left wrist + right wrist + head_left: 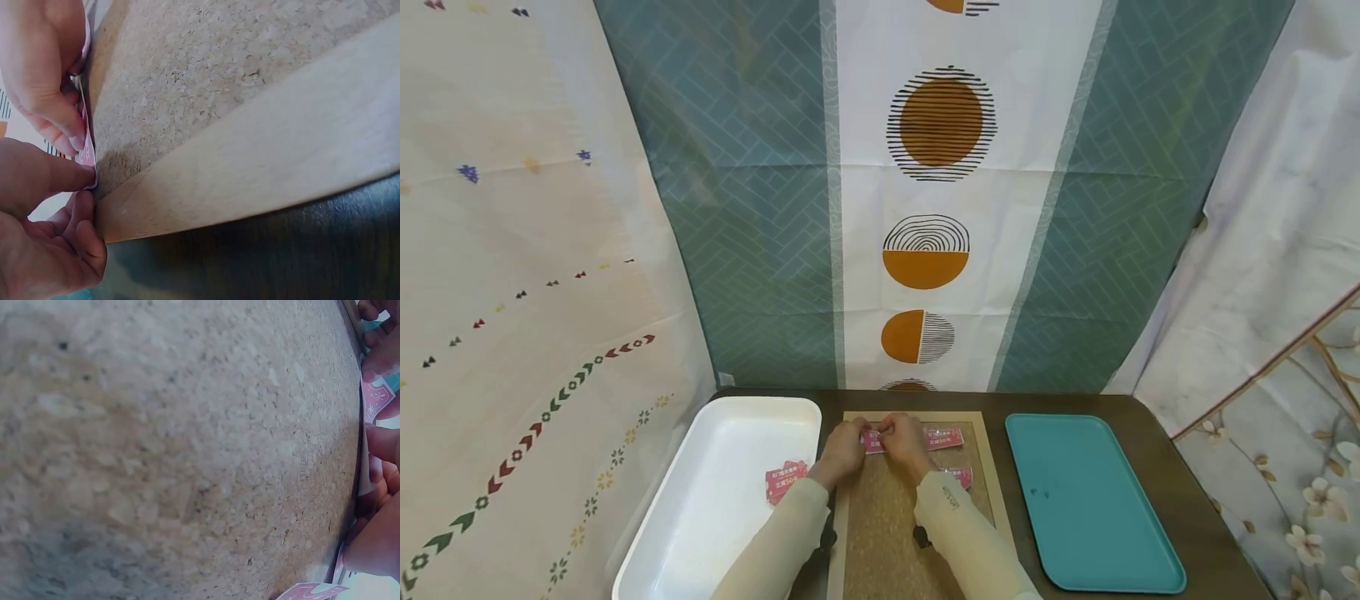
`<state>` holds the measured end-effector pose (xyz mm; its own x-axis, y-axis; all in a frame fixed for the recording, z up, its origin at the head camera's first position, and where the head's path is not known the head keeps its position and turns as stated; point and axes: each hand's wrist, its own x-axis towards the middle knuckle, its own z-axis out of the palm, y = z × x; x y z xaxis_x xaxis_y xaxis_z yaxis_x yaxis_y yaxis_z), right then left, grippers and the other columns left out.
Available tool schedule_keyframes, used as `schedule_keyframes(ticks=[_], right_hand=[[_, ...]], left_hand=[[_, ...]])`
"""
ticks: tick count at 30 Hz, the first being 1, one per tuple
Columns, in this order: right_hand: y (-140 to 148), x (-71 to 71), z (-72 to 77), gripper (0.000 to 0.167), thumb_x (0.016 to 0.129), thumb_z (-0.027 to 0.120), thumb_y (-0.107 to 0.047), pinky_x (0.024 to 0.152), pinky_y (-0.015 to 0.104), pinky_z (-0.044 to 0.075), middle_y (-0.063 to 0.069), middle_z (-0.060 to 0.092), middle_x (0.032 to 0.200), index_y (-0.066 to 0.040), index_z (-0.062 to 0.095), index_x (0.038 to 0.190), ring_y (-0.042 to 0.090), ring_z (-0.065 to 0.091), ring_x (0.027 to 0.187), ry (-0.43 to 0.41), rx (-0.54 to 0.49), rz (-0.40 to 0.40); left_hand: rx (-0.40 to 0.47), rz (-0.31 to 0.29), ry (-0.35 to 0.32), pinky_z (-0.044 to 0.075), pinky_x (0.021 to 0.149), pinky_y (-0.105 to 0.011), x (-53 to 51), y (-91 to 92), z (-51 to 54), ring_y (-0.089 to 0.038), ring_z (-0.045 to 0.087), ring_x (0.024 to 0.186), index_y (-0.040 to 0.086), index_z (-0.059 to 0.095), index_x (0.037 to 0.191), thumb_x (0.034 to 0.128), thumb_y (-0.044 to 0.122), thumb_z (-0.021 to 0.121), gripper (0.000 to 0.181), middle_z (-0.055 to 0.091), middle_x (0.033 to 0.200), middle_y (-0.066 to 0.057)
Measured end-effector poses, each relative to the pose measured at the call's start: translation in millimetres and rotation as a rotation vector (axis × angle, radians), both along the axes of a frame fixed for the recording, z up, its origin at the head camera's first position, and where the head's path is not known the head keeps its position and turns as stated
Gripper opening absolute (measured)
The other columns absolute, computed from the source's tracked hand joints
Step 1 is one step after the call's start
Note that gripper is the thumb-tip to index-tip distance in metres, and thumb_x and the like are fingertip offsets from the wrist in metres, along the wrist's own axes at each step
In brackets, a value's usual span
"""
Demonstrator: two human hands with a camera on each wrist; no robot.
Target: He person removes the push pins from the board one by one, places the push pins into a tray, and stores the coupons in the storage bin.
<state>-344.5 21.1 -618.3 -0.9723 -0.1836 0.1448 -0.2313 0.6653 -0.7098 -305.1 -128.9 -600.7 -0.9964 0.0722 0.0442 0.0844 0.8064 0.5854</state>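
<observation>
The pink coupon strip [873,442] is thin and flat, printed with white characters that the fingers partly cover. The right-wrist view shows fine white line patterns on its pink face and a corner tilted up off the cork; from the left wrist it appears nearly edge-on, with a pale rim. The whole outline is hidden by the hands.

It lies between the two hands near the 12 o'clock end of the cork board [887,533], at 3 o'clock from the left hand [842,450] and 9 o'clock from the right hand [906,437]. The left hand pinches one end, its fingers curled; the right hand also pinches the strip, its fingers bent.

A second pink coupon [944,438] lies on the cork at 3 o'clock from the right hand, and a third pink coupon [961,477] at 4 o'clock, partly behind the forearm. A small pile of pink coupons [784,481] rests in the white tray [677,517], at 8 o'clock from the left hand. The turquoise tray [1097,500] sits at 3 o'clock from the board, on the dark table [1187,517]. A pale wooden frame [262,150] edges the cork.
</observation>
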Motion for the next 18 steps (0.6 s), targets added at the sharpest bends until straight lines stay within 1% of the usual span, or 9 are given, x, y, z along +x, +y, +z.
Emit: schedule_keyframes(ticks=[3, 5, 6, 8, 10, 15, 18], right_hand=[[-1, 1.0, -2.1, 0.006, 0.084, 0.077, -0.002, 0.079, 0.042, 0.051, 0.001, 0.071, 0.08, -0.005, 0.077, 0.089, 0.018, 0.062, 0.077, 0.0, -0.019, -0.004], [-1, 3.4, 0.1, 0.006, 0.085, 0.076, -0.003, 0.08, 0.041, 0.05, 0.0, 0.071, 0.079, -0.006, 0.077, 0.09, 0.018, 0.063, 0.077, -0.001, -0.002, -0.002], [0, 4.3, 0.6, 0.006, 0.085, 0.076, -0.003, 0.08, 0.041, 0.049, 0.0, 0.071, 0.078, -0.006, 0.077, 0.09, 0.019, 0.063, 0.076, 0.012, 0.004, 0.006], [-1, 5.1, 0.4, 0.007, 0.085, 0.076, -0.005, 0.082, 0.041, 0.047, -0.002, 0.07, 0.077, -0.009, 0.078, 0.091, 0.017, 0.062, 0.076, 0.013, 0.029, 0.0], [0, 5.4, 1.4, 0.008, 0.085, 0.076, -0.005, 0.083, 0.041, 0.044, -0.002, 0.069, 0.076, -0.009, 0.078, 0.092, 0.017, 0.062, 0.076, 0.015, 0.047, 0.005], [1, 5.7, 8.1, 0.007, 0.087, 0.078, -0.004, 0.078, 0.04, 0.045, -0.001, 0.068, 0.077, -0.008, 0.077, 0.092, 0.016, 0.059, 0.073, -0.017, 0.044, 0.012], [0, 5.2, 9.1, 0.006, 0.087, 0.078, -0.005, 0.075, 0.038, 0.046, -0.001, 0.068, 0.076, -0.008, 0.076, 0.092, 0.015, 0.058, 0.073, -0.029, 0.05, 0.01]], left_hand=[[-0.004, 0.0, -0.011, 0.058, 0.094, -0.054, 1.1, 0.0, -0.1, -0.031, 0.066, 0.098, 0.004, 0.07, 0.124, 0.0957, 0.001, 0.067, 0.029, 0.071, 0.11, -0.017], [-0.001, 0.002, -0.019, 0.058, 0.094, -0.054, 2.4, 0.2, 0.9, -0.03, 0.065, 0.098, 0.004, 0.069, 0.126, 0.0962, 0.0, 0.067, 0.03, 0.071, 0.11, -0.017], [-0.002, 0.001, -0.019, 0.058, 0.094, -0.054, 3.1, 0.4, 1.3, -0.03, 0.065, 0.098, 0.005, 0.069, 0.126, 0.0967, 0.001, 0.066, 0.03, 0.071, 0.111, -0.016], [0.002, -0.002, -0.024, 0.058, 0.095, -0.054, 4.3, 1.0, 2.3, -0.031, 0.065, 0.099, 0.005, 0.068, 0.127, 0.0973, 0.0, 0.065, 0.03, 0.071, 0.111, -0.017], [-0.011, -0.016, -0.011, 0.057, 0.096, -0.055, 4.1, 1.4, 2.8, -0.032, 0.066, 0.1, 0.004, 0.069, 0.128, 0.0982, 0.001, 0.062, 0.03, 0.072, 0.112, -0.017], [-0.043, -0.035, 0.006, 0.056, 0.098, -0.056, 3.3, 3.2, 4.3, -0.035, 0.067, 0.104, 0.003, 0.071, 0.129, 0.1002, 0.003, 0.06, 0.031, 0.073, 0.113, -0.018], [-0.051, -0.032, 0.0, 0.056, 0.099, -0.057, 4.1, 3.7, 4.0, -0.034, 0.066, 0.104, 0.005, 0.071, 0.13, 0.1006, 0.004, 0.062, 0.031, 0.073, 0.112, -0.018]])
